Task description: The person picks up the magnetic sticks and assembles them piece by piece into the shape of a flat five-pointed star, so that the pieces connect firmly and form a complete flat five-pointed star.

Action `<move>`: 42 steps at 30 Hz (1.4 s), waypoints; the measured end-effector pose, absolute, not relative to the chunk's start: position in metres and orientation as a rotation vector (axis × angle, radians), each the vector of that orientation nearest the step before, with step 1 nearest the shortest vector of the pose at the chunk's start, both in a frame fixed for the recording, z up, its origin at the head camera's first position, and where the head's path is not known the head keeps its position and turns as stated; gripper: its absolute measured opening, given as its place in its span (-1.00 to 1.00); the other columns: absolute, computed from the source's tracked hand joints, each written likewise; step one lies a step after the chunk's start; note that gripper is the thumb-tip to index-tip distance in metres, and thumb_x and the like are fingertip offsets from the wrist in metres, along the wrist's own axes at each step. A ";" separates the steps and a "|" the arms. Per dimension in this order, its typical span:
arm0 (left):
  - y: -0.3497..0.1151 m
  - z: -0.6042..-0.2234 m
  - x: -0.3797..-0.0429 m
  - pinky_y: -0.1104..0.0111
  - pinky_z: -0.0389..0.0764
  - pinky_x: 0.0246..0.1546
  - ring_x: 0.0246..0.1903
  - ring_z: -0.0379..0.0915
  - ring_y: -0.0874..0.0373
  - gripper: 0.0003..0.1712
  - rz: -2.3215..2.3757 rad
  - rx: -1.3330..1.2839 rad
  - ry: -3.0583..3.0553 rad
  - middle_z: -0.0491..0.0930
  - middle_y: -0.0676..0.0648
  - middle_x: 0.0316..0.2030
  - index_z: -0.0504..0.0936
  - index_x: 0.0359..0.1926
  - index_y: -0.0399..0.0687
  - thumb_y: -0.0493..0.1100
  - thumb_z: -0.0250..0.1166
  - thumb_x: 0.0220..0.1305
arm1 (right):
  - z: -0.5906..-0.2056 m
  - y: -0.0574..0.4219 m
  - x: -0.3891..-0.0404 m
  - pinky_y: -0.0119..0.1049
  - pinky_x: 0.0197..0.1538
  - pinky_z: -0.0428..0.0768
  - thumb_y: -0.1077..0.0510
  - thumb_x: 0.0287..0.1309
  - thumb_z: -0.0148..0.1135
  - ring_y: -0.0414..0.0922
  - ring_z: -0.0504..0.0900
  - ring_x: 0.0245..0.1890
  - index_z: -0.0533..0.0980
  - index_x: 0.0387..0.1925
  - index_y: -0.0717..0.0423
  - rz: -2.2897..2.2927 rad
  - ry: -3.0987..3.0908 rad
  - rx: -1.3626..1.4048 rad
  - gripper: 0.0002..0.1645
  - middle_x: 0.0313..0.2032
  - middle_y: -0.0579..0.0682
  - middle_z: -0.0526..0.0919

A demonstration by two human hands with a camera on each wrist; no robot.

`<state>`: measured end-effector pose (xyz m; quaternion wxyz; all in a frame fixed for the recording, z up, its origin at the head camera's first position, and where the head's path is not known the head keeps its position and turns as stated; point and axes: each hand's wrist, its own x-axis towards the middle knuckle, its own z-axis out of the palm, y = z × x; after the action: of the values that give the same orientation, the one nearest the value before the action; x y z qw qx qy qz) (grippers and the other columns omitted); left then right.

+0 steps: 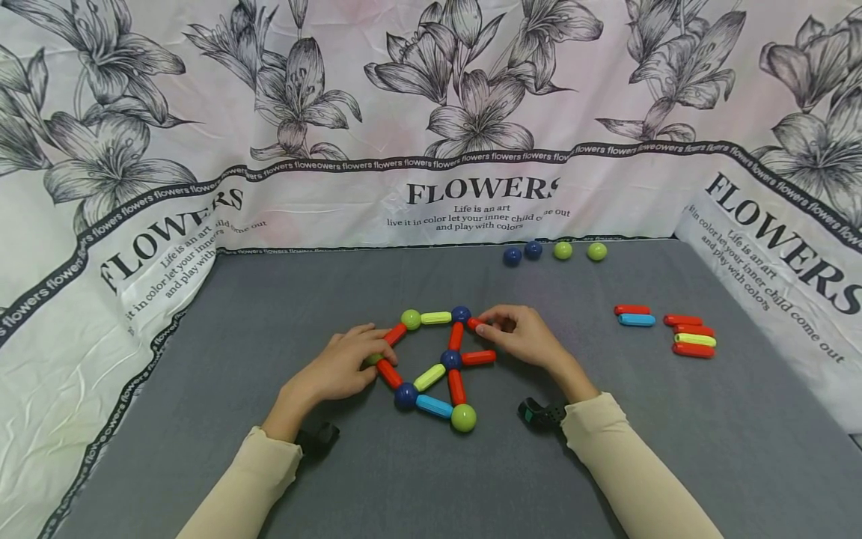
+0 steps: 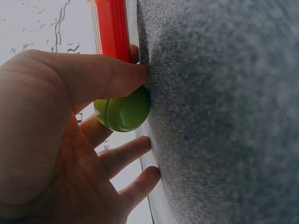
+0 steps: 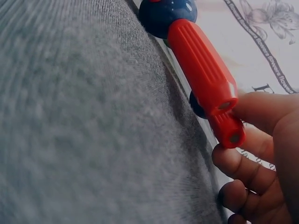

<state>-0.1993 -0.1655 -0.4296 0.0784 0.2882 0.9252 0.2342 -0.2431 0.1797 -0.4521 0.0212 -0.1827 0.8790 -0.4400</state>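
A flat frame of magnetic rods and balls lies on the grey cloth. My left hand [image 1: 346, 363] pinches its left corner, thumb and index finger at the joint of a red rod [image 2: 113, 30] and a green ball [image 2: 124, 112]. My right hand [image 1: 525, 337] pinches the outer end of a short red rod [image 1: 475, 324], whose other end meets the upper dark blue ball [image 1: 461, 314]. Just below, another red rod [image 1: 479, 358] points right from the middle blue ball [image 1: 450, 360]. Metal discs show in the ends of both rods in the right wrist view.
Two blue balls [image 1: 512, 257] and two green balls [image 1: 563, 251] stand along the back edge. Spare red, blue and yellow-green rods [image 1: 694, 339] lie at the right. A flower-printed sheet [image 1: 471, 202] hangs behind. Black wrist straps [image 1: 539, 414] are near both sleeves.
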 end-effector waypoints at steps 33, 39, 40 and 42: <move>-0.165 -0.429 -0.200 -0.29 0.15 0.37 0.54 0.07 -0.23 -0.68 0.710 0.838 2.757 0.46 -0.08 0.40 0.71 -0.06 0.21 -0.32 0.25 0.32 | -0.451 0.203 -0.341 0.05 0.08 0.47 0.05 0.31 0.33 0.19 0.55 0.00 0.42 0.40 0.11 -1.369 3.050 0.111 -0.32 0.01 0.32 0.60; -0.166 -0.430 -0.200 -0.29 0.15 0.36 0.54 0.08 -0.23 -0.68 0.714 0.840 2.756 0.46 -0.07 0.40 0.70 -0.06 0.22 -0.31 0.25 0.32 | -0.448 0.211 -0.343 -0.10 -0.09 0.46 0.00 0.32 0.32 0.12 0.53 -0.12 0.49 0.33 0.09 -1.190 2.981 -0.037 -0.40 -0.07 0.26 0.60; -0.166 -0.430 -0.200 -0.29 0.15 0.37 0.54 0.07 -0.23 -0.68 0.714 0.839 2.756 0.46 -0.07 0.40 0.70 -0.05 0.22 -0.31 0.25 0.32 | -0.449 0.211 -0.343 -0.13 -0.10 0.45 -0.01 0.32 0.33 0.10 0.53 -0.13 0.51 0.30 0.09 -1.188 2.964 -0.064 -0.42 -0.08 0.25 0.60; -0.167 -0.430 -0.201 -0.28 0.15 0.37 0.54 0.07 -0.23 -0.68 0.709 0.837 2.760 0.45 -0.08 0.40 0.70 -0.05 0.22 -0.31 0.26 0.32 | -0.450 0.213 -0.341 -0.18 -0.11 0.44 -0.03 0.30 0.36 0.07 0.53 -0.13 0.53 0.27 0.08 -1.188 2.934 -0.134 -0.42 -0.07 0.22 0.62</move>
<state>-0.2006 -0.1672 -0.4298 0.0856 0.2807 0.9259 0.2378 -0.3408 0.2131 -0.4499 -0.0135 -0.0423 0.9260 -0.3749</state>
